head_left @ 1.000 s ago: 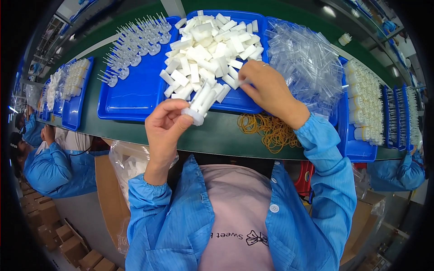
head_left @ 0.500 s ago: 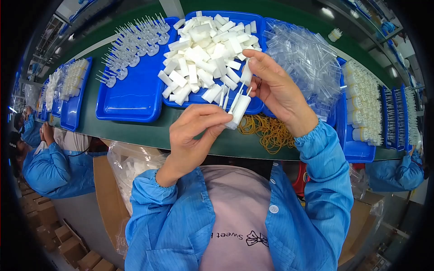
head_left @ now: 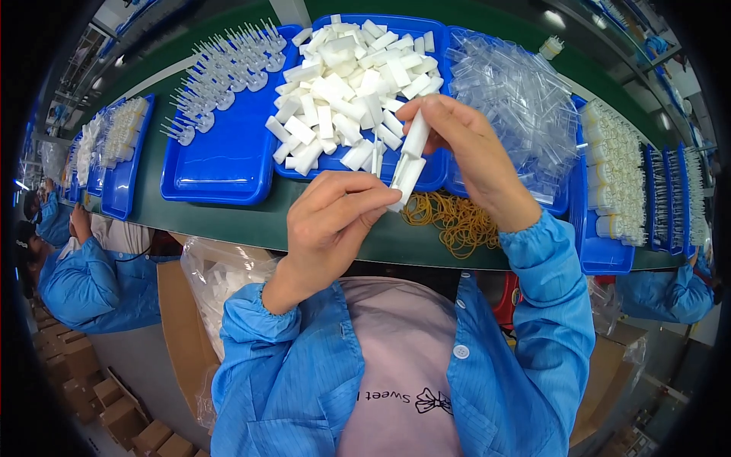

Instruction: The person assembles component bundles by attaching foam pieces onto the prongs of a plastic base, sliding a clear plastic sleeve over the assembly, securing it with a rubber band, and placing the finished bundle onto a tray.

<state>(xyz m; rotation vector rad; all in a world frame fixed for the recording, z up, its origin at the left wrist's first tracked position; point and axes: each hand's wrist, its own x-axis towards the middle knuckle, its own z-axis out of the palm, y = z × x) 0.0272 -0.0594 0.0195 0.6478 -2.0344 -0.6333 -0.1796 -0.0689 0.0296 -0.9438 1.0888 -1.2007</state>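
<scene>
The left hand (head_left: 327,225) has its thumb and forefinger clamped on a holder (head_left: 394,206), above the near edge of the desk (head_left: 259,228). Thin prongs (head_left: 377,158) stand up from this holder, and a white lower block (head_left: 408,177) sits on it, tilted to the right. The right hand (head_left: 480,156) pinches a white upper block (head_left: 416,139) between thumb and fingers, its bottom end at the top of the lower block; whether the two touch, I cannot tell.

Behind the hands, the middle tray (head_left: 432,170) carries a heap of blocks (head_left: 335,91). The left tray (head_left: 217,167) has rows of clear pronged stands (head_left: 236,68) in its far part, the near part bare blue. Clear sleeves (head_left: 514,107) fill the tray on the right. Rubber bands (head_left: 461,228) lie in a tangle on the desk, below the right wrist. Further right, a blue tray (head_left: 609,257) bears rows of bundles (head_left: 605,167). A bag (head_left: 221,282) of white pieces sits in a carton (head_left: 179,327) below the desk.
</scene>
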